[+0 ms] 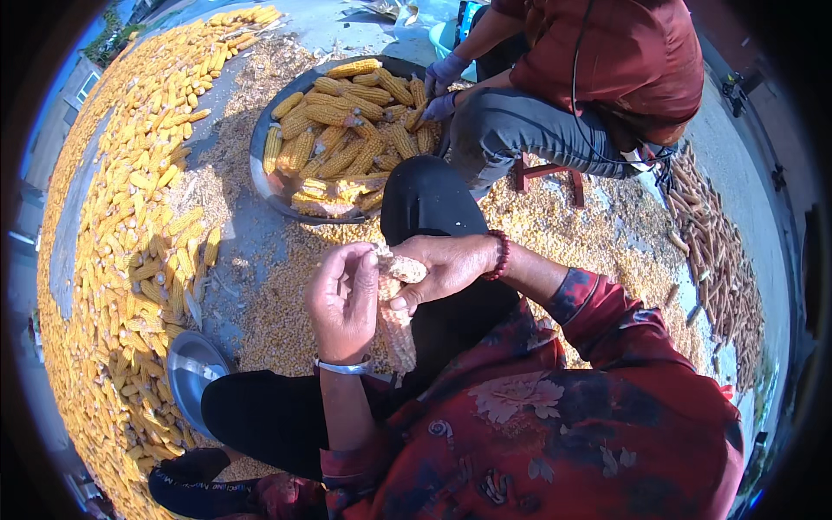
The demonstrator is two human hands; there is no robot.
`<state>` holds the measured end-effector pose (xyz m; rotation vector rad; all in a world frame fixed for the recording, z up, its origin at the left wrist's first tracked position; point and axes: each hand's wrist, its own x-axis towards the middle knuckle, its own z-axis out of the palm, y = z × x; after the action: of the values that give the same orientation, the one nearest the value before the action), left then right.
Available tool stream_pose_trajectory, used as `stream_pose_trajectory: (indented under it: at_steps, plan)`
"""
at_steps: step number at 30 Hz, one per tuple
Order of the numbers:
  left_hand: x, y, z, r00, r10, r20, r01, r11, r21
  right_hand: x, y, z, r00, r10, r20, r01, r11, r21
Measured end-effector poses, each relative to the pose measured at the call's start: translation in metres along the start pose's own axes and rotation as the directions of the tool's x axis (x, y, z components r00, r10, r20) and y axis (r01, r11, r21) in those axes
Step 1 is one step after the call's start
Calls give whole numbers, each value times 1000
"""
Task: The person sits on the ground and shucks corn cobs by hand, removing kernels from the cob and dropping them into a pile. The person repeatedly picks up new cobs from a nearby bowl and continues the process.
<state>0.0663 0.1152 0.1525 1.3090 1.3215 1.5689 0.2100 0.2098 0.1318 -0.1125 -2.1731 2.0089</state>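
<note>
My right hand (448, 263), a red bead bracelet at its wrist, grips pale, largely bare corn cobs between thumb and fingers. One long cob (398, 335) slants down below the hands; a shorter cob piece (408, 269) lies across its upper part. My left hand (344, 292), wearing a silver-coloured bangle, has its thumb and curled fingers at the upper end of the cobs; part of this grip is hidden. Both hands are above my dark-trousered legs. Beyond them, a wide dark basin (260, 175) holds many yellow corn ears (331, 114).
A co-worker (604, 71) sits at the upper right, gloved hands at the basin. Loose kernels (286, 312) cover the ground. Corn ears (130, 253) spread along the left, near a grey metal bowl (188, 374). Bare cobs (721, 266) are heaped at right.
</note>
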Motion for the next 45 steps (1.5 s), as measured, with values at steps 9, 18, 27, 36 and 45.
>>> stream_pose_trajectory:
  at_steps: [9,18,27,36,45]
  plan:
    - [0,-14,-22,980,-191,47,193,981,-20,5,1,2,992,-91,83,86,995,57]
    - [1,-18,-7,975,-207,77,215,969,-122,-17,-9,0,999,-3,37,-2,990,139]
    - [-3,-84,-62,964,-249,-97,254,966,53,-190,-33,-58,580,149,-801,121,957,265]
    - [-15,-128,-61,948,-314,-60,314,879,360,-327,134,16,248,659,-710,-381,740,554]
    - [-18,-131,-49,963,-270,16,234,861,451,-541,9,-89,-718,-22,-696,20,998,-51]
